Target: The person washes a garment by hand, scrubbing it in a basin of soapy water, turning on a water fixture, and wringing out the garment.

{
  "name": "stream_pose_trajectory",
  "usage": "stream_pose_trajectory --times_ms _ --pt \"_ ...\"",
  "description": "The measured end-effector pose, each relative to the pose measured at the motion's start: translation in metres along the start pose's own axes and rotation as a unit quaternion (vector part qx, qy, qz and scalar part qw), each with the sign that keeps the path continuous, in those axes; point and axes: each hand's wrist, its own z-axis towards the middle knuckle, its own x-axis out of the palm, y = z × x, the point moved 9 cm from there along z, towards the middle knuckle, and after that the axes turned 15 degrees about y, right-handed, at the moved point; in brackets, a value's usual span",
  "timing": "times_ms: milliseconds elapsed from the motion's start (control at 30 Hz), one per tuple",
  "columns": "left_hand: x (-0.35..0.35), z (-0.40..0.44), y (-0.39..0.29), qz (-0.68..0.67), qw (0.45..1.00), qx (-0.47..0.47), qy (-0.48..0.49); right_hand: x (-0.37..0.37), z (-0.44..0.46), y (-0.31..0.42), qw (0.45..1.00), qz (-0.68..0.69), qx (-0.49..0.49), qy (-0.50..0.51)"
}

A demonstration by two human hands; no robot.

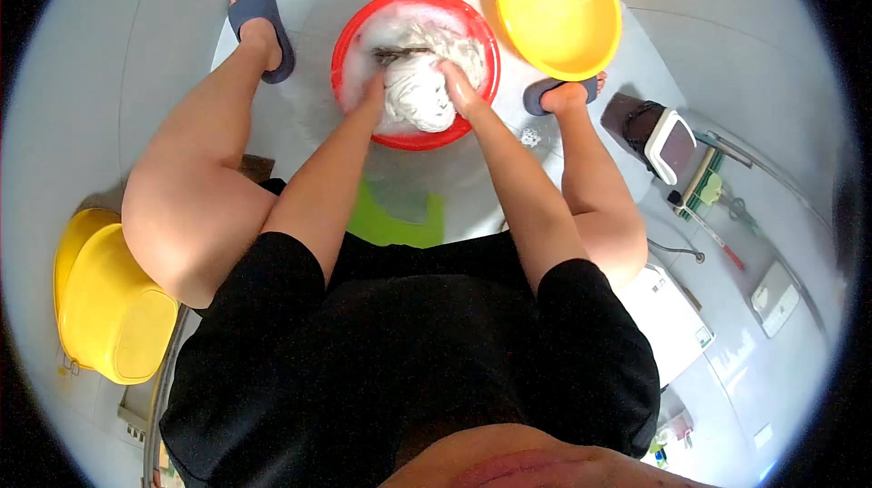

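A red basin [340, 70] on the floor holds foamy, whitish water and a soaked white cloth [418, 93], bunched up, with a dark patch near its top edge. My left hand [373, 91] is at the left side of the bundle, its fingers hidden behind the cloth and foam. On the right side of the bundle, my right hand [457, 86] presses against the cloth, its fingers partly around it. Both hands are inside the basin's rim, one on each side of the bundle.
A yellow basin [561, 11] with water stands at the upper right, beside my slippered foot. A bin [649, 137] is to the right. A green stool [409, 220] lies below the red basin. Yellow tubs [118, 306] are at the left.
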Motion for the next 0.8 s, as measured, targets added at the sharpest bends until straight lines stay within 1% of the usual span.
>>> stream_pose_trajectory --times_ms 33,67,100,133,167,200,233,300,333,367,400,433,467,500,533,567,600,633,667,700,733,767,800 --pt "-0.001 0.015 0.014 -0.004 1.000 0.005 0.004 -0.004 -0.003 0.001 0.997 -0.081 -0.015 -0.010" --pt "-0.004 0.042 0.046 -0.089 0.996 0.002 0.017 0.007 -0.013 0.018 0.991 -0.129 -0.044 -0.001" --pt "0.001 0.044 0.049 -0.173 0.984 -0.001 0.029 0.015 -0.024 0.026 0.982 -0.174 -0.072 0.010" --pt "0.001 0.046 0.048 -0.174 0.984 0.002 0.031 0.019 -0.031 0.029 0.981 -0.177 -0.074 0.009" --pt "-0.008 0.046 0.046 -0.029 0.999 -0.024 0.003 0.024 -0.049 0.058 0.918 -0.350 -0.176 -0.060" --pt "-0.012 0.036 0.030 0.117 0.991 -0.050 -0.026 0.037 -0.070 0.077 0.809 -0.506 -0.269 -0.128" --pt "-0.004 0.018 0.006 0.118 0.992 -0.049 -0.024 0.044 -0.077 0.075 0.808 -0.507 -0.269 -0.130" --pt "0.022 -0.036 -0.073 0.280 0.957 0.047 -0.052 0.054 -0.102 0.073 0.795 -0.463 -0.318 -0.229" --pt "0.026 -0.044 -0.082 0.280 0.957 0.046 -0.051 0.058 -0.102 0.067 0.781 -0.487 -0.315 -0.232" --pt "0.032 -0.048 -0.090 0.270 0.960 0.064 -0.025 0.060 -0.100 0.064 0.781 -0.487 -0.314 -0.232" --pt "0.037 -0.049 -0.094 0.259 0.962 0.081 -0.001 0.067 -0.093 0.057 0.776 -0.513 -0.310 -0.195" --pt "0.037 -0.051 -0.095 0.259 0.963 0.078 -0.002 0.073 -0.085 0.049 0.770 -0.537 -0.305 -0.157" --pt "0.042 -0.052 -0.092 0.209 0.975 0.069 0.041 0.077 -0.072 0.041 0.765 -0.557 -0.299 -0.124" --pt "0.047 -0.051 -0.086 0.160 0.982 0.060 0.083 0.083 -0.068 0.037 0.768 -0.554 -0.297 -0.123" --pt "0.039 -0.043 -0.071 0.163 0.985 0.005 0.065 0.092 -0.059 0.030 0.756 -0.588 -0.257 -0.127" --pt "0.035 -0.037 -0.063 0.165 0.984 0.000 0.064 0.099 -0.050 0.025 0.742 -0.621 -0.217 -0.130" --pt "0.036 -0.022 -0.045 0.133 0.985 0.034 0.105 0.098 -0.041 0.018 0.734 -0.634 -0.196 -0.145" --pt "0.035 -0.003 -0.027 0.100 0.982 0.070 0.145 0.095 -0.032 0.016 0.736 -0.631 -0.198 -0.144" --pt "0.025 0.008 -0.022 0.347 0.918 0.162 0.106 0.088 -0.021 0.011 0.737 -0.637 -0.164 -0.153" --pt "0.025 0.002 -0.033 0.353 0.916 0.156 0.108 0.084 -0.012 0.004 0.740 -0.640 -0.127 -0.163" --pt "0.025 -0.008 -0.047 0.452 0.887 0.053 0.075 0.070 0.014 -0.012 0.775 -0.623 -0.035 -0.098" --pt "0.016 -0.015 -0.055 0.541 0.839 -0.049 0.036 0.064 0.032 -0.005 0.779 -0.619 -0.042 -0.094" --pt "0.011 -0.017 -0.059 0.546 0.836 -0.051 0.029 0.048 0.055 -0.028 0.798 -0.586 0.137 -0.027"
